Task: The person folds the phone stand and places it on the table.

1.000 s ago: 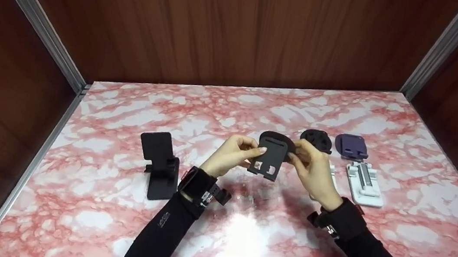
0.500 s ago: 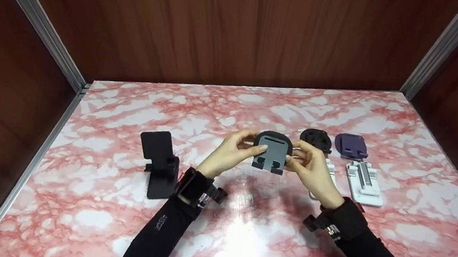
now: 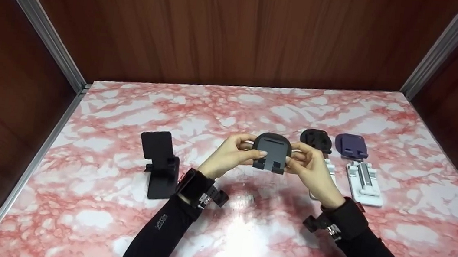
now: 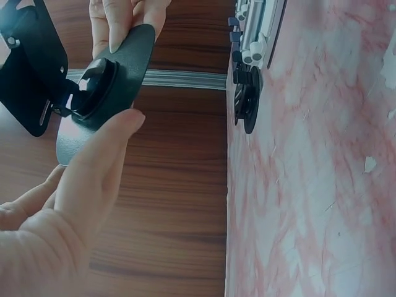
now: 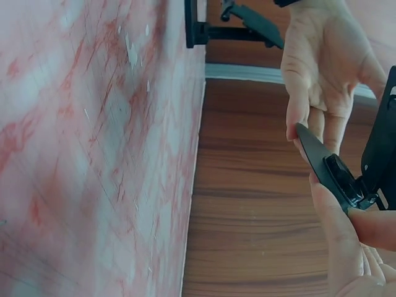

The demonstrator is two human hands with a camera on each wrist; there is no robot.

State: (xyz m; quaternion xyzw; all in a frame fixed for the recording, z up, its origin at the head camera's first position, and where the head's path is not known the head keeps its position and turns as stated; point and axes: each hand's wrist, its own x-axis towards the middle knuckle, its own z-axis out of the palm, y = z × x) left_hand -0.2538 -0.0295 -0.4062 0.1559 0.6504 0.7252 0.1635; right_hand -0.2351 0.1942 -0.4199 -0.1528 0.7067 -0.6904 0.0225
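Both hands hold a dark phone stand (image 3: 275,150) up over the table in the head view. It has a rounded base and a hinged grey plate with two small hooks at its lower edge. My left hand (image 3: 225,155) grips its left side, thumb lying on the plate. At the right edge, my right hand (image 3: 313,169) pinches it between thumb and fingers. In the left wrist view the base (image 4: 127,77) shows side-on, with the plate standing off it on a hinge. The right wrist view shows fingers of both hands at the base's rim (image 5: 318,154).
To the left stands an unfolded black phone stand (image 3: 161,181). On the right lie a black round stand (image 3: 315,139), a purple stand (image 3: 352,146) and a white stand (image 3: 366,187). Another white one is partly hidden behind my right hand. Wood-grain panels (image 3: 240,34) enclose the marbled table (image 3: 112,227).
The held phone stand has turned from a slant to face the head camera squarely, its hooked edge rising slightly. Both hands keep their grip and have shifted only a little.
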